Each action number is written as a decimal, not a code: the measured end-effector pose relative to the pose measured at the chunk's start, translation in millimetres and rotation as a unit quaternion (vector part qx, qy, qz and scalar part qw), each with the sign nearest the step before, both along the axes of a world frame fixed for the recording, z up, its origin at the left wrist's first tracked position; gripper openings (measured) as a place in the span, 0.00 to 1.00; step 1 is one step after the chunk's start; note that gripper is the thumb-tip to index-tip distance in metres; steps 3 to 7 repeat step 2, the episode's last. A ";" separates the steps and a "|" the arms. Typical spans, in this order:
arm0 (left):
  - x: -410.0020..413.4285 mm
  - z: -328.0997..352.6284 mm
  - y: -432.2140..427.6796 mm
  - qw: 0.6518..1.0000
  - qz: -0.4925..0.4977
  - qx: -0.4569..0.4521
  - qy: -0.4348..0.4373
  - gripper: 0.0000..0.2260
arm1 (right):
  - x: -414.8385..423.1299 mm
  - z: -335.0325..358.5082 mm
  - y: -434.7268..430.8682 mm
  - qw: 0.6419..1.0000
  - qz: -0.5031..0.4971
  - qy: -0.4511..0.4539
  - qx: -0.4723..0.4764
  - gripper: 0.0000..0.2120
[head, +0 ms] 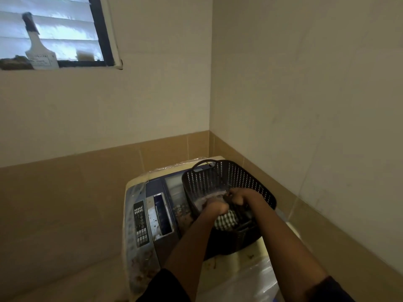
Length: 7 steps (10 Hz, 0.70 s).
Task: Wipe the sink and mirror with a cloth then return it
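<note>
A dark perforated plastic basket [244,177] stands on top of a washing machine [139,214] in the corner of the room. Both my hands are inside the basket. My left hand [216,209] and my right hand [237,198] are closed on a pale grey cloth [207,199] that lies bunched against the basket's left wall. Below my hands a black-and-white checked fabric [225,221] lies in the basket. No sink or mirror is in view.
The washing machine's control panel [140,223] is to the left of the basket. A louvred window [54,29] at the upper left has a white bottle [38,51] on its sill. Tiled walls close in behind and to the right.
</note>
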<state>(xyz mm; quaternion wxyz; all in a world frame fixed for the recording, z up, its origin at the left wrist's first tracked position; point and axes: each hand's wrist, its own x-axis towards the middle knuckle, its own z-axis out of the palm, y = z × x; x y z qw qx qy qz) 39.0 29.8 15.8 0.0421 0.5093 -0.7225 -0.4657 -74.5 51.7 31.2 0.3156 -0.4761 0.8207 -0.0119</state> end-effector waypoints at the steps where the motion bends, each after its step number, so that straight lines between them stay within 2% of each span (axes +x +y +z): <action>1: 2.1 16.0 7.1 0.995 -0.045 -0.085 0.021 0.23 | 7.6 0.4 -0.9 1.000 -0.005 0.014 -0.019 0.20; 2: 10.0 27.2 5.8 0.985 -0.069 -0.155 0.040 0.31 | 20.2 7.1 -1.3 0.997 -0.002 0.043 -0.068 0.18; 7: 10.0 27.2 5.8 0.985 -0.069 -0.155 0.040 0.31 | 20.2 7.1 -1.3 0.997 -0.002 0.043 -0.068 0.18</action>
